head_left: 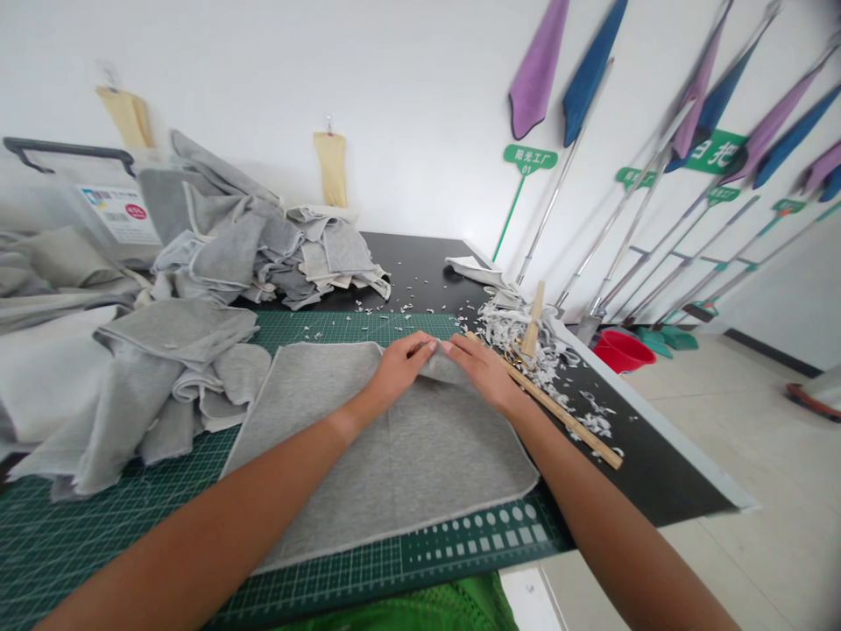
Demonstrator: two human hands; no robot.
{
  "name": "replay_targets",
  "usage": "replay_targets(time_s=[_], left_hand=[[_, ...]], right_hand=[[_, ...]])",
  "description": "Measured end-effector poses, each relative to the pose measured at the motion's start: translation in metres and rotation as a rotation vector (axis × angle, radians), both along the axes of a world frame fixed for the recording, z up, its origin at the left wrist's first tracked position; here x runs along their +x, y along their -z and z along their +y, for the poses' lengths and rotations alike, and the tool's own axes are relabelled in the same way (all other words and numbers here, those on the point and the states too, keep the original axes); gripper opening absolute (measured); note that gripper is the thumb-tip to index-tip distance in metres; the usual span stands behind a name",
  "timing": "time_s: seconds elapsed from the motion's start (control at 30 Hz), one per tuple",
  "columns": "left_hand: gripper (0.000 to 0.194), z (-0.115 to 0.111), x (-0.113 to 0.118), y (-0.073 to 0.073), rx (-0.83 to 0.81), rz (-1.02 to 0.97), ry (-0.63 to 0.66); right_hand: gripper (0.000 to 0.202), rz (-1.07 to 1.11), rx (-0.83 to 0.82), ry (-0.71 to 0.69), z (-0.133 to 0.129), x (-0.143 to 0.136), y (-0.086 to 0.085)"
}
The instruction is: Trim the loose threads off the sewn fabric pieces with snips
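Note:
A grey cloth (368,456) with pale stitched edges lies spread on a green cutting mat (328,570). My left hand (400,364) pinches its far edge between thumb and fingers. Close beside it, my right hand (478,370) pinches the same edge, a small gap between the two hands. The edge is lifted and folded toward me there, while the near part lies flat. My forearms cover parts of the cloth's left and right sides.
Grey cloths (171,350) are heaped at left before a clear plastic bin (79,188). A wooden ruler (565,412) and white fabric scraps (505,329) lie at right, with a wooden stick (533,320) on them. Mops hang on the wall above a red bucket (623,350).

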State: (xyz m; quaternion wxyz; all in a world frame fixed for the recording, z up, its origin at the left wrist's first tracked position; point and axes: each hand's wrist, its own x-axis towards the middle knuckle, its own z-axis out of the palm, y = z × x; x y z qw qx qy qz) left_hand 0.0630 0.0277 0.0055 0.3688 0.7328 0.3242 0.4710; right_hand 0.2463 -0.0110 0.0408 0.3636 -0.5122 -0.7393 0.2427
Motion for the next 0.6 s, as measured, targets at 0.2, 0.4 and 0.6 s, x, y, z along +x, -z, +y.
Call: replay_targets(time_s=[0.2,0.4,0.6], left_hand=[[0.030,0.0005,-0.0010,0.0008,-0.003,-0.005,-0.006],[0.029,0.0023,-0.0016,0.0024,-0.009,-0.001,0.009],[0.027,0.0046,-0.0017,0.0043,-0.016,-0.005,0.012]], right_hand=[[0.043,0.032,-0.011,0.005,0.0002,-0.0017,0.0050],[0.039,0.034,0.007,0.014,-0.0013,-0.0054,0.0074],[0.038,0.012,0.027,0.018,-0.0033,-0.0091,0.0066]])
